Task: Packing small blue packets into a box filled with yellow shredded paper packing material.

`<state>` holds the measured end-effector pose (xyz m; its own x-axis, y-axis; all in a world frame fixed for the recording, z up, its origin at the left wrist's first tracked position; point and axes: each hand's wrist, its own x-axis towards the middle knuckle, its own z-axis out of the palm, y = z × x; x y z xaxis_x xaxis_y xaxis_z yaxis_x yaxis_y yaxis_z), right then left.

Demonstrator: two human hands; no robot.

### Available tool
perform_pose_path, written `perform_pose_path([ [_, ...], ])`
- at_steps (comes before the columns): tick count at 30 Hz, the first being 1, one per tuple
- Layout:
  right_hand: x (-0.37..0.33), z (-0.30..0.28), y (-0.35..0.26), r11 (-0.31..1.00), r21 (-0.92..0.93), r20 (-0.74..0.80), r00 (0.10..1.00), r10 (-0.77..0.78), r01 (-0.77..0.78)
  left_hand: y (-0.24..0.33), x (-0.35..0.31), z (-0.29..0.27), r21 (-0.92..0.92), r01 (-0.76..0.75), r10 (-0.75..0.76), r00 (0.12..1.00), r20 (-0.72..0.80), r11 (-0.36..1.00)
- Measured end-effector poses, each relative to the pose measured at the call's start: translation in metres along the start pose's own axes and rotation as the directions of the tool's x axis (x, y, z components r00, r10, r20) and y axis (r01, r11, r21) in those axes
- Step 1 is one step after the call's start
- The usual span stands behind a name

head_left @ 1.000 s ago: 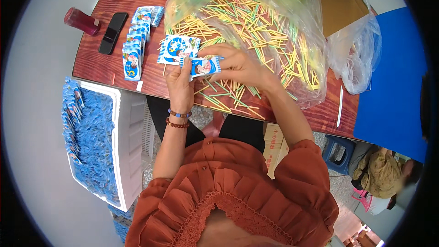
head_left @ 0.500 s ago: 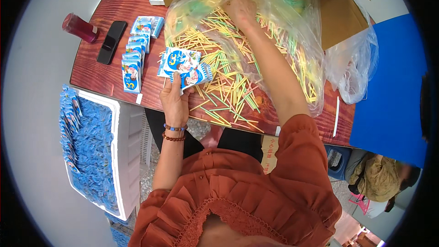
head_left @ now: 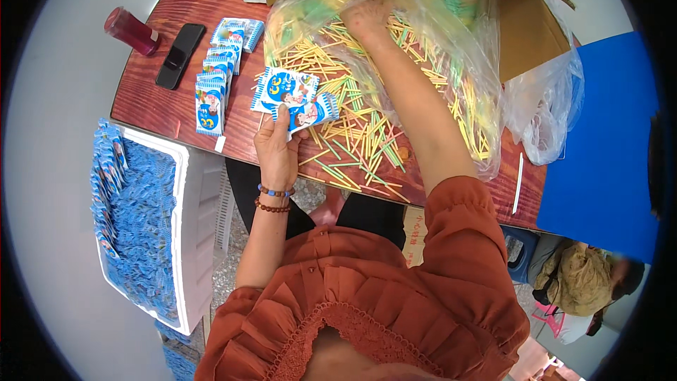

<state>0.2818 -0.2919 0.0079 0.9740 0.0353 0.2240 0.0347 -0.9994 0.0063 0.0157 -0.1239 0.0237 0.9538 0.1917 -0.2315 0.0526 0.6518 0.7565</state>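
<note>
My left hand [head_left: 276, 154] is closed on a couple of blue-and-white packets [head_left: 307, 113], fanned out with the thumb across them, above the table's near edge. My right hand [head_left: 368, 20] reaches to the far side, inside the mouth of a large clear plastic bag [head_left: 462, 35]. Its fingers are hidden by the plastic and the pile, so what they hold does not show. Thin yellow, green and pink sticks [head_left: 370, 144] spill from the bag over the table between my hands.
Left of the pile lie an overlapping row of similar packets [head_left: 211, 102], a black phone [head_left: 180, 56] and a dark red bottle [head_left: 131, 31]. A white foam box [head_left: 185, 240] full of blue packets stands at lower left. A cardboard box [head_left: 532, 25] surrounds the bag; a blue board [head_left: 599, 141] is at right.
The view has shifted slightly, moving the table's left side up and right. My right hand has moved slightly within the bag's mouth. My left hand keeps the same packets.
</note>
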Motion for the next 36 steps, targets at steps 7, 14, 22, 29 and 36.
perform_pose_path([
  [7, -0.024, -0.051, -0.003, 0.98, 0.066, 0.186, 0.962, -0.198, 0.189, 0.001, 0.0, -0.012, -0.004, -0.012, 0.012, 1.0, -0.027, 1.0],
  [14, -0.077, -0.071, -0.046, 0.843, 0.14, 0.158, 0.829, -0.537, 0.52, -0.006, 0.0, -0.005, -0.056, 0.011, -0.01, 1.0, 0.014, 0.998],
  [22, -0.083, -0.053, -0.068, 0.835, 0.061, 0.21, 0.81, -0.547, 0.548, -0.003, -0.002, -0.004, -0.053, 0.016, -0.016, 1.0, 0.012, 0.998],
  [29, -0.076, -0.04, -0.024, 0.848, 0.281, 0.174, 0.845, -0.506, 0.45, -0.007, -0.001, -0.015, -0.068, 0.037, -0.036, 0.999, 0.025, 0.997],
  [36, -0.095, -0.068, 0.017, 0.44, 0.898, 0.151, 0.929, -0.338, 0.015, -0.004, -0.001, -0.011, -0.111, 0.051, -0.047, 0.998, 0.036, 0.992],
])
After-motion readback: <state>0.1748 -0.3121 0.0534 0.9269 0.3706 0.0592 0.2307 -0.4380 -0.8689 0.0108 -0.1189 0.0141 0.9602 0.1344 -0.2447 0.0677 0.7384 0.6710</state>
